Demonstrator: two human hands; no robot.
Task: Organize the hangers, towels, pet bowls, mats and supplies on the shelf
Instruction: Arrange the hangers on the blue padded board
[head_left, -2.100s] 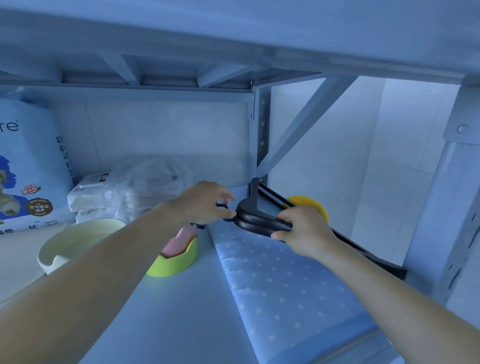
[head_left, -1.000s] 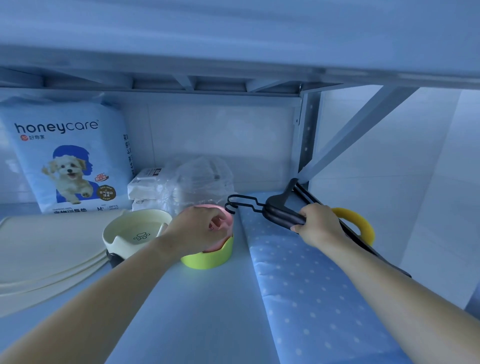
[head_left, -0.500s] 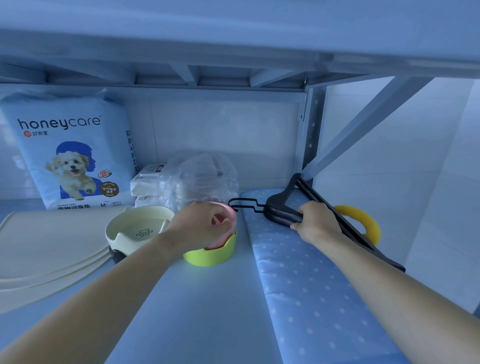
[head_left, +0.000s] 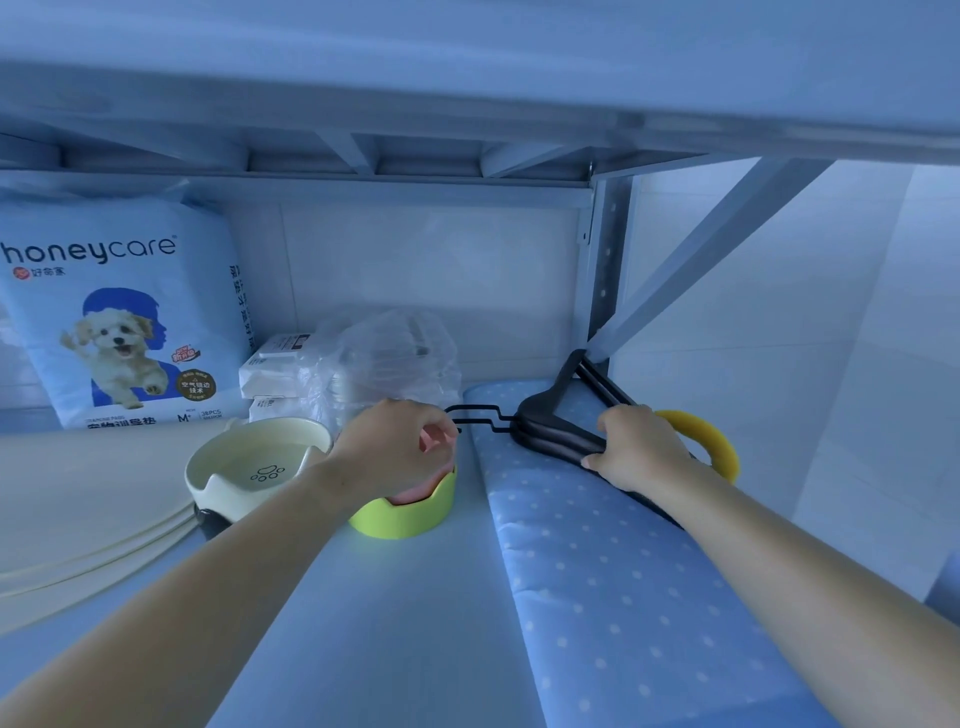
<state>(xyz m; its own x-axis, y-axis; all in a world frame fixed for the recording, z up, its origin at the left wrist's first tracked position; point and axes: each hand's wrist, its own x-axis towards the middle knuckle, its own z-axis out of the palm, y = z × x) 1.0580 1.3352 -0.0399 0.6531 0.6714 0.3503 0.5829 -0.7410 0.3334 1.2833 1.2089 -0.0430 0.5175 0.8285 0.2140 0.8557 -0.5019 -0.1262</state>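
- Head view: left hand (head_left: 397, 449) curls round pink bowl (head_left: 415, 494), nested in green bowl (head_left: 400, 519).
- Right hand (head_left: 641, 449) grips black hangers (head_left: 545, 432) on dotted mat (head_left: 597, 571), back right corner of shelf (head_left: 389, 623).

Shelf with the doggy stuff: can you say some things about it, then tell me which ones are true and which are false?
1. The right hand grips the black hangers. True.
2. The black hangers hang from a rail. False: they lie on the blue dotted pad.
3. The cream bowl has a paw print inside. True.
4. The pink bowl sits inside the cream bowl. False: it sits in the green bowl, with the left hand holding its rim.
5. The honeycare pack lies flat at the front edge. False: it stands upright at the back left.
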